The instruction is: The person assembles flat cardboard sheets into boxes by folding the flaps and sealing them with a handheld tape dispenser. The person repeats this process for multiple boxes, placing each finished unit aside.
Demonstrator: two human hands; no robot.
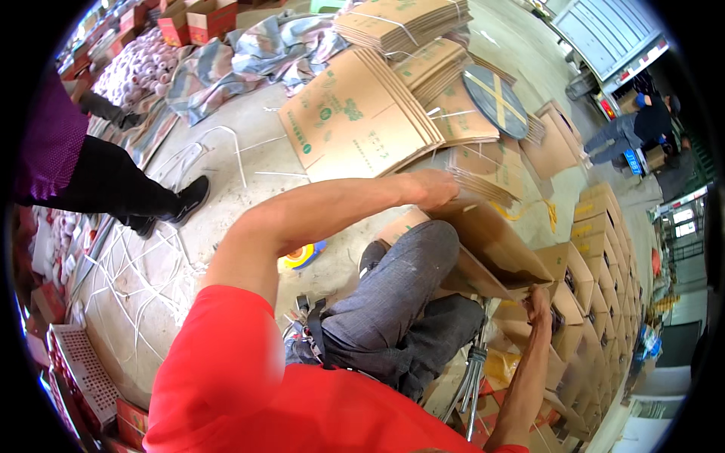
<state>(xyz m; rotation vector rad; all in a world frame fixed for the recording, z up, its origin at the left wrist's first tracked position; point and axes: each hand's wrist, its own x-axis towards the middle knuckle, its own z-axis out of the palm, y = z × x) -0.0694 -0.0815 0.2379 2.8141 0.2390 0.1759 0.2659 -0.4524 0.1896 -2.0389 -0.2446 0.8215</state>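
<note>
A brown cardboard box (pixel 495 238), folded open into a hollow shape, stands tilted in front of my bent knees. My left hand (pixel 436 187) is closed on its far left edge, arm stretched across. At the opposite corner my right hand (pixel 538 303) grips the box edge, its fingers partly hidden by the cardboard. Beyond my left hand lies a fanned stack of flat cardboard sheets (pixel 359 113) with green print. A roll of tape (pixel 302 255) with a yellow and blue core rests on the floor under my left arm.
Rows of stacked open boxes (pixel 604 287) stand on the right. A round dark disc with crossed tape (pixel 495 100) leans on the flat cartons. Loose white straps (pixel 136 279) litter the floor. A person in black trousers (pixel 113 181) stands left; another bends near a truck (pixel 612 38).
</note>
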